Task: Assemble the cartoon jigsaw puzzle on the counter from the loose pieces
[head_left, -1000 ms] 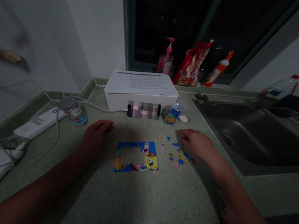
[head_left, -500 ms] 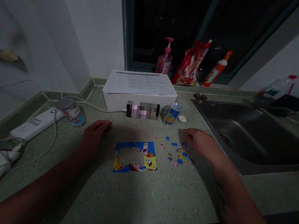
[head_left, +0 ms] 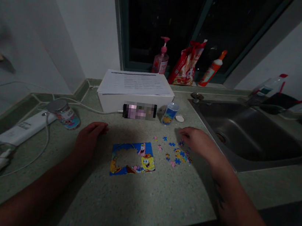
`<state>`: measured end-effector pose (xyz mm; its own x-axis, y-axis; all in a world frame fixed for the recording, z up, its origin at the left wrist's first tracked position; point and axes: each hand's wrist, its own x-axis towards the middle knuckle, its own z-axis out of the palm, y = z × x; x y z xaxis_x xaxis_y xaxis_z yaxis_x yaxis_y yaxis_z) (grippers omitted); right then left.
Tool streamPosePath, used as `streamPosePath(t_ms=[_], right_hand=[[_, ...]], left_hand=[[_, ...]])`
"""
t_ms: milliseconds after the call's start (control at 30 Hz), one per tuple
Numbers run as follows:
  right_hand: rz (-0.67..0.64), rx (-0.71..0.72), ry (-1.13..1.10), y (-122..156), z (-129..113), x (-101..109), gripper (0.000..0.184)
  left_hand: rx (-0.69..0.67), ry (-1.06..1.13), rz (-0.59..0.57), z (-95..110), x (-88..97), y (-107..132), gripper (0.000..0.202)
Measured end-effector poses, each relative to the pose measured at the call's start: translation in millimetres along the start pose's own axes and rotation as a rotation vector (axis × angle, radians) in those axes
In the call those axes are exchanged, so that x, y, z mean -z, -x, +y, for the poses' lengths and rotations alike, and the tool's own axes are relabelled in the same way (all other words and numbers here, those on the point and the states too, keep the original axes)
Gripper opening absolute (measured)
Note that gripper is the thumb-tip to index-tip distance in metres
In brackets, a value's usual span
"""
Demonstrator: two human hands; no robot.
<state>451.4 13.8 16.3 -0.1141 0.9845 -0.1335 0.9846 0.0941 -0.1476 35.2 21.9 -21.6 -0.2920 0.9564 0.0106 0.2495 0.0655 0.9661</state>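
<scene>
A cartoon jigsaw puzzle (head_left: 148,162) lies flat on the counter, its frame joined around an open gap in the middle and left. To its right is a loose cluster of puzzle pieces (head_left: 178,155), mostly blue, yellow and pink. My left hand (head_left: 90,137) rests on the counter left of the puzzle, its fingers curled together and no object showing in them. Over the far right side of the pieces is my right hand (head_left: 198,142), fingers bent and close together. Whatever its fingertips may hold is hidden. A small blue tin (head_left: 170,114) stands behind the pieces beside its round lid (head_left: 179,118).
A white box (head_left: 135,101) with printed sheets on top stands at the back, a blurred-out phone-like device (head_left: 139,111) before it. On the left are a lidded jar (head_left: 65,114), a power strip (head_left: 25,126) and cables. The steel sink (head_left: 254,134) is on the right.
The whole view has shifted slightly to the left as the head turned a little right. Both hands keep nearly the same places relative to the puzzle and the pieces.
</scene>
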Motion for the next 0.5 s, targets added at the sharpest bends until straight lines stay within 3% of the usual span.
streamPosePath(t_ms=[500], right_hand=[[0.006, 0.163, -0.119, 0.5, -7.6, -7.0, 0.036]], left_hand=[[-0.018, -0.011, 0.003, -3.9, 0.0, -3.1, 0.03]])
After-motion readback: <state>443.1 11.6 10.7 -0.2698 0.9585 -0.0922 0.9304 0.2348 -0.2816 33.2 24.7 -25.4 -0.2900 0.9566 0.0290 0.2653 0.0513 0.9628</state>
